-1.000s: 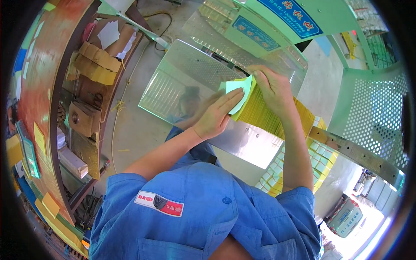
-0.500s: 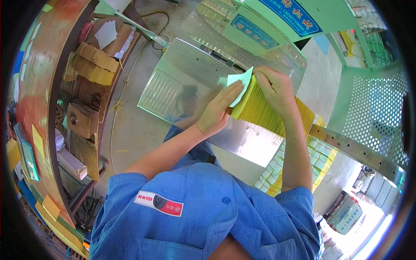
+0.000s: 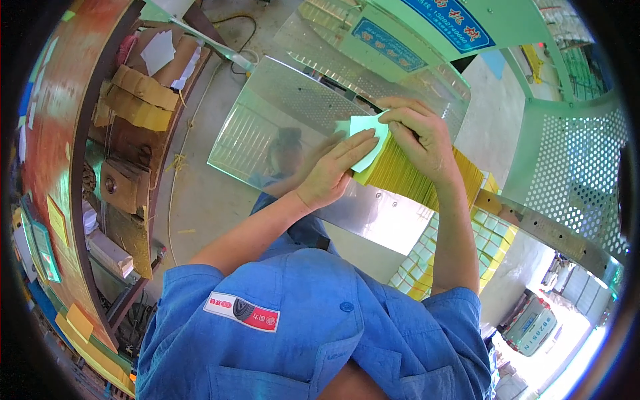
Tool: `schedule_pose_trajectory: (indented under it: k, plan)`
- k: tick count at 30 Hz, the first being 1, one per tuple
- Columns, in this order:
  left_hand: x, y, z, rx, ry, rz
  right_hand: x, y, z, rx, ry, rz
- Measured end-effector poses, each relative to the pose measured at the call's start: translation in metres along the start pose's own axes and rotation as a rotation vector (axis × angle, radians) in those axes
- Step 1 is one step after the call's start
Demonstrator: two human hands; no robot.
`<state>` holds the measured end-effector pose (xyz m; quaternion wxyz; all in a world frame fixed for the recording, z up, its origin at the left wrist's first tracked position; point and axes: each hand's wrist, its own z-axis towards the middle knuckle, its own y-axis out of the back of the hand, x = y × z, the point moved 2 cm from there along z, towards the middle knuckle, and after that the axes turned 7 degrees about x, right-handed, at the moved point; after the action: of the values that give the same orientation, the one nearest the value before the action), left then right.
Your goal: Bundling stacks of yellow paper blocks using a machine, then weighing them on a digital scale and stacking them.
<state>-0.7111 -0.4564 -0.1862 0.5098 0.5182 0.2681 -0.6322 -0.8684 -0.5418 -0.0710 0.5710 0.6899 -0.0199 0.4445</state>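
Observation:
My left hand (image 3: 333, 172) lies flat, fingers pressed against the light green top sheet (image 3: 365, 135) of a thick stack of yellow-edged cards (image 3: 400, 175). My right hand (image 3: 421, 137) grips that stack from above and from the right, fingers curled over its top edge. The stack stands on edge on a shiny metal machine table (image 3: 280, 120), which mirrors my head and arms. Most of the green sheet is covered by my two hands.
A green machine housing (image 3: 427, 33) rises behind the table. A perforated green guard (image 3: 567, 167) stands at the right. Bundles of green and yellow cards (image 3: 427, 260) lie below the table's edge. At the left, a wooden bench (image 3: 127, 113) holds cardboard and scraps.
My left hand has slid up along the stack's face and flattened on the green sheet. My right hand has stayed closed over the stack's top.

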Motion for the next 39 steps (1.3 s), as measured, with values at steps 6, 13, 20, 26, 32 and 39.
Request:
schedule_pose_trajectory:
  k: [6,13,20,26,32,39]
  plan:
    - [-0.002,0.020,-0.007,0.099,0.104,-0.228,-0.001,-0.001,-0.003,-0.015,-0.056,0.074]
    - [0.011,-0.005,0.007,-0.024,0.320,-0.353,-0.005,0.000,-0.004,-0.013,-0.003,0.058]
    - [0.009,-0.029,0.017,-0.096,0.137,-0.340,-0.006,0.002,-0.006,-0.057,-0.041,0.049]
    - [0.020,-0.032,0.016,-0.104,0.206,-0.506,0.013,0.026,-0.024,-0.418,-0.108,-0.037]
    - [0.028,-0.047,0.003,-0.079,0.347,-0.606,0.032,-0.004,-0.057,-0.148,-0.180,-0.389]
    - [0.030,-0.048,-0.003,-0.133,0.428,-0.577,0.038,-0.017,-0.062,-0.242,-0.161,-0.310]
